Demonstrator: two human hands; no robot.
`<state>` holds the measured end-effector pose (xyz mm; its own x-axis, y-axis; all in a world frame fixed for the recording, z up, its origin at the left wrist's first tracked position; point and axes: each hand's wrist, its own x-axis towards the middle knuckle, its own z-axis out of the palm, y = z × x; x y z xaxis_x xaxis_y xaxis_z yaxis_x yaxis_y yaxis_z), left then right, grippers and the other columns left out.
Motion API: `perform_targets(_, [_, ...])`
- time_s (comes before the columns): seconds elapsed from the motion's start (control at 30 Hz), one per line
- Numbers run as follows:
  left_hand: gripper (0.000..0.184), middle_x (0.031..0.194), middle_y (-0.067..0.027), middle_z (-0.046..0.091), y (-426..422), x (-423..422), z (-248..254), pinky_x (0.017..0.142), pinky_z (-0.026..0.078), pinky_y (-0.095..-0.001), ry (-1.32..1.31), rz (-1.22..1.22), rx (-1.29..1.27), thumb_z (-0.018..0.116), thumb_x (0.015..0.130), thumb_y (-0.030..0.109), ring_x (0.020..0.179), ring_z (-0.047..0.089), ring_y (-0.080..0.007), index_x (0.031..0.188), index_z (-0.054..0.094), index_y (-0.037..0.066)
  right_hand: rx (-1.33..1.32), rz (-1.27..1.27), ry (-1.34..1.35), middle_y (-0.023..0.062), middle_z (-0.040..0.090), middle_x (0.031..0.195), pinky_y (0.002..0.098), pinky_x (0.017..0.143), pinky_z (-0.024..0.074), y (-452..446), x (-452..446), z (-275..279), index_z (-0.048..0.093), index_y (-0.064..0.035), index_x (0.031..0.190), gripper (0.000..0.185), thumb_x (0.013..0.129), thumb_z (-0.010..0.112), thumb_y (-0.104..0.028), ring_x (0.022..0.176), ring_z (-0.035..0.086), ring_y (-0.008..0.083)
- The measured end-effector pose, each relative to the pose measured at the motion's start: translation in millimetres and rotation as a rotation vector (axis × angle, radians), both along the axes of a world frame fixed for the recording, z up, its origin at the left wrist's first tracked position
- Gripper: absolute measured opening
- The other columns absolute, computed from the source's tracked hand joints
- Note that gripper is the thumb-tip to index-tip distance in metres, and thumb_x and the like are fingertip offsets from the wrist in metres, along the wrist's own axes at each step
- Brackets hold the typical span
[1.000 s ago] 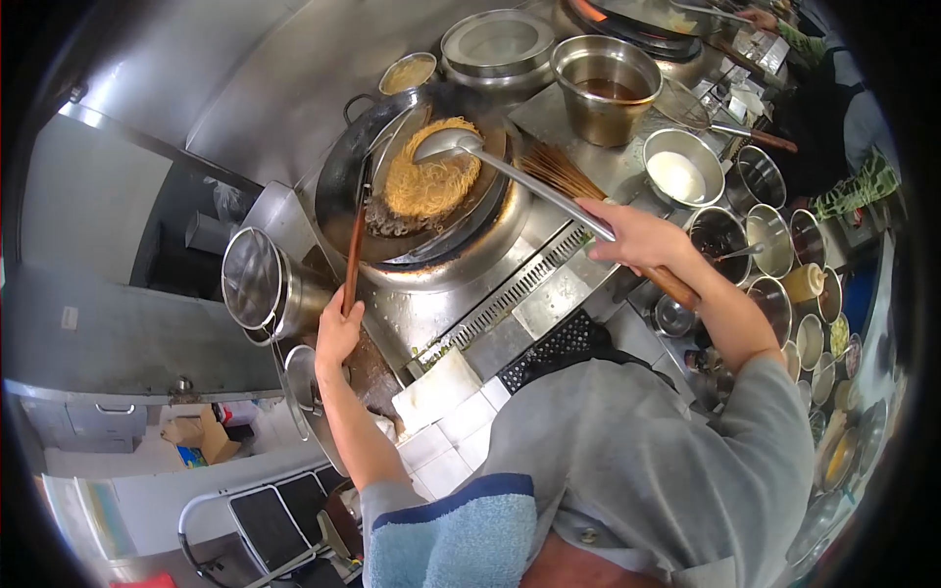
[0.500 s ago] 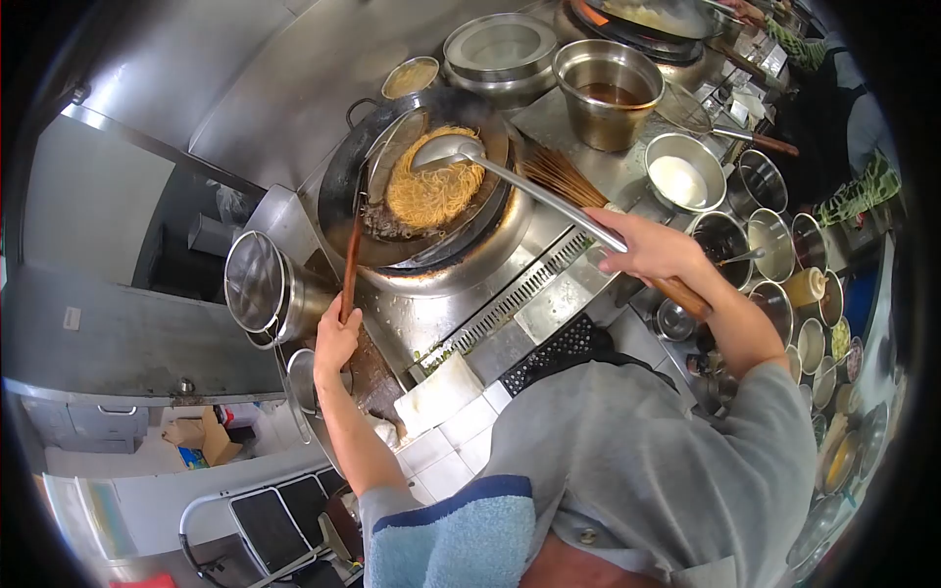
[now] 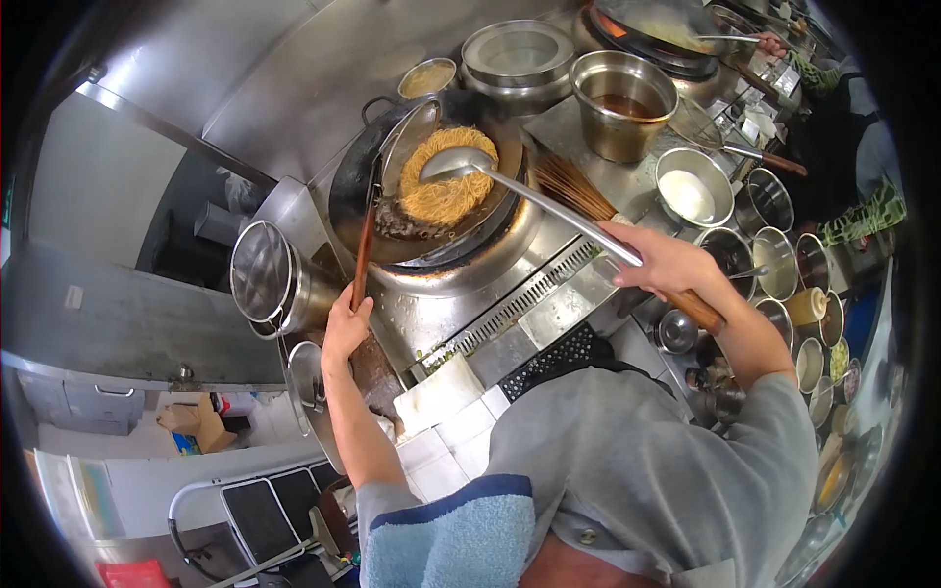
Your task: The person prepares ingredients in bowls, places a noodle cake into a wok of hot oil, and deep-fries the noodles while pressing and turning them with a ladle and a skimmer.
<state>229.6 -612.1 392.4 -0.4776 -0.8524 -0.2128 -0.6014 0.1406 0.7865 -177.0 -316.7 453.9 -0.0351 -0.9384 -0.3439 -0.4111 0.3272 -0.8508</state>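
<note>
A round mass of golden noodles lies in the large dark wok, with dark bubbling oil at its lower edge. My left hand is closed around the wooden handle of a strainer, whose curved wire rim shows at the left of the noodles. My right hand grips a long metal ladle near its wooden end. The ladle's bowl rests against the top of the noodles, hiding part of them. How far the strainer reaches under the noodles cannot be seen.
Right of the wok lie a bamboo brush and a pot of brown liquid. A pot with a strainer stands at left. Several seasoning containers line the right side. Another person's hand works at the far wok.
The noodles look rounder and more compact, and the ladle bowl has shifted slightly across them. Both hands keep their holds. The whole view has shifted slightly.
</note>
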Motion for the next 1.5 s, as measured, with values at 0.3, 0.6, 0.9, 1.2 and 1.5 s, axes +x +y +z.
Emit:
perform_targets(0.3, [0.047,0.085,-0.0066,0.061,12.5,8.9,6.7,0.060,0.046,-0.0298,-0.137,0.064,-0.052,0.058,0.090,0.014,0.066,0.054,-0.0138,0.134,0.048,0.005,-0.056,-0.095,0.074,0.0059,0.054,0.072,0.0268,0.040,0.0418,-8.2,3.4,-12.7,0.025,-0.0047,0.146,0.076,0.082,0.065,-0.006,0.046,0.052,0.0126])
perform_targets(0.6, [0.043,0.066,0.0041,0.042,-18.2,-7.5,-20.5,0.044,0.035,-0.0235,-0.057,-0.076,-0.223,0.055,0.093,0.014,0.051,0.041,-0.0061,0.134,0.047,0.008,-0.010,-0.079,-0.120,0.0042,0.052,0.068,0.0264,0.038,0.0404,-1.5,-0.2,-16.7,0.027,-0.0049,0.145,0.076,0.080,0.066,-0.005,0.045,0.049,0.0112])
perform_targets(0.9, [0.041,0.079,-0.0039,0.055,5.5,9.4,10.6,0.051,0.043,-0.0279,-0.061,0.072,0.025,0.055,0.093,0.014,0.058,0.051,-0.0112,0.131,0.048,0.003,-0.060,-0.154,-0.094,0.0057,0.053,0.069,0.0268,0.038,0.0407,4.1,-1.5,-12.0,0.023,-0.0028,0.147,0.077,0.082,0.064,-0.005,0.045,0.049,0.0115])
perform_targets(1.2, [0.014,0.073,-0.0006,0.047,17.3,7.9,84.4,0.047,0.042,-0.0265,0.167,0.156,0.524,0.051,0.090,0.005,0.054,0.044,-0.0086,0.103,0.046,0.005,-0.076,-0.139,-0.244,0.0043,0.051,0.069,0.0266,0.038,0.0413,11.3,7.6,-19.8,0.022,-0.0023,0.147,0.076,0.083,0.065,-0.004,0.046,0.047,0.0105])
perform_targets(1.5, [0.025,0.082,-0.0044,0.051,28.6,-19.9,69.6,0.043,0.041,-0.0202,0.441,0.084,1.090,0.048,0.094,0.008,0.056,0.044,-0.0069,0.114,0.046,-0.007,-0.159,-0.270,-0.363,0.0040,0.054,0.071,0.0264,0.036,0.0381,3.3,11.7,-34.7,0.022,-0.0019,0.147,0.081,0.081,0.068,-0.006,0.043,0.047,0.0104])
